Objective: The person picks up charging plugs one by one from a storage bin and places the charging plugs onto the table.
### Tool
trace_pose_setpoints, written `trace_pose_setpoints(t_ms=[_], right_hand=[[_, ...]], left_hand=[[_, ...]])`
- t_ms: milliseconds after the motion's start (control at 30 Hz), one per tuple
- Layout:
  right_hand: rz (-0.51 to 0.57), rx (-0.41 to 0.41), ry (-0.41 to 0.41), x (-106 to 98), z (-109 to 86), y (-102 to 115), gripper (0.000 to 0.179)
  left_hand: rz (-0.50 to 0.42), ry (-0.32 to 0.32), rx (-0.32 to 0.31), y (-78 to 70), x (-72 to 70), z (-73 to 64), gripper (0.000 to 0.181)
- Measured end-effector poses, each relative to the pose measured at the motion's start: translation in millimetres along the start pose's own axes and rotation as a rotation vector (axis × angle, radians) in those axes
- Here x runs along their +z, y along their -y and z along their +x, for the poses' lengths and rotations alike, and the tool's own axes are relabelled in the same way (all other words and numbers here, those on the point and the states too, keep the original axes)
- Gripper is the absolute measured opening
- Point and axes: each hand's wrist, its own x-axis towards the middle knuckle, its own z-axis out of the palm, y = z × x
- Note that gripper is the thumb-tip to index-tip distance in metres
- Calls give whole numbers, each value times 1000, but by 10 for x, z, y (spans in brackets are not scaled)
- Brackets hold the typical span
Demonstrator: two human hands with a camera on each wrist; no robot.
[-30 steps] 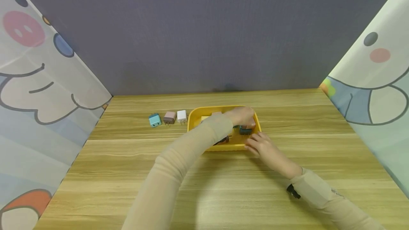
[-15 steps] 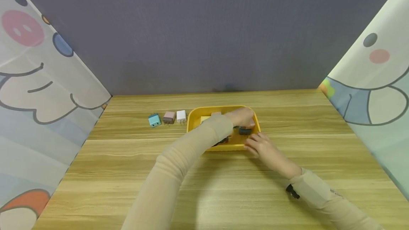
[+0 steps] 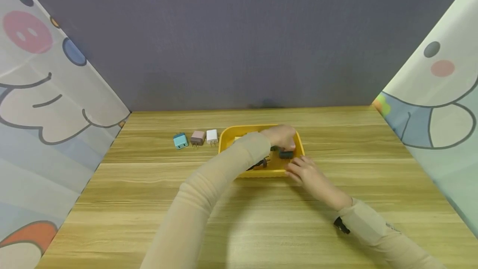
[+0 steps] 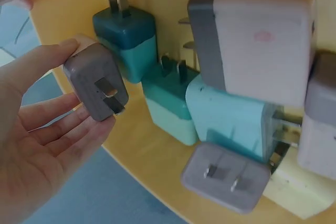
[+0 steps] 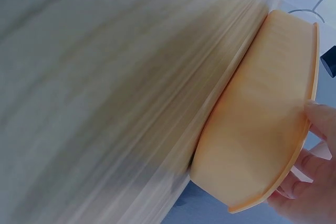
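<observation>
Worn high, the head view looks forward and down across the wood-grained flat surface point(image 3: 123, 202), with the yellow rounded plastic tray point(image 3: 261, 174) at middle distance and a dark grey upright panel point(image 3: 242, 40) beyond. Close in, the left wrist view peers into that tray, the left grip point(image 4: 44, 145) along its frame's left side. The right wrist view, near, low and tilted, faces the tray's outer wall beside the right grip point(image 5: 315, 190). Head and left wrist share the interior; head and right wrist, the rim and surface.

Tabletop point(image 3: 347, 144) at right leaves room — but the left sleeve point(image 3: 201, 198) crosses above the yellow tray point(image 3: 261, 174) and plugs point(image 4: 257, 45) crowd inside
</observation>
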Motion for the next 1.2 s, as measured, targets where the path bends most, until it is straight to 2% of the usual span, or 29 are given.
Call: trace_pose_setpoints(t_ms=[267, 667, 767, 1033, 1200], right_hand=[[5, -10, -23, 4, 5, 1, 15], [0, -10, -17, -16, 7, 20, 15], [-1, -11, -18, -16, 7, 20, 16], [4, -12, -30, -4, 7, 12, 15], [-1, -20, -40, 2, 7, 8, 15]], left_hand=[[12, 5, -15, 11, -121, -167, 6], [74, 10, -2, 36, -279, -349, 14], [70, 13, -1, 59, -315, -409, 14], [-7, -3, -9, 143, -386, -563, 13], [-12, -28, -22, 191, -410, -637, 21]])
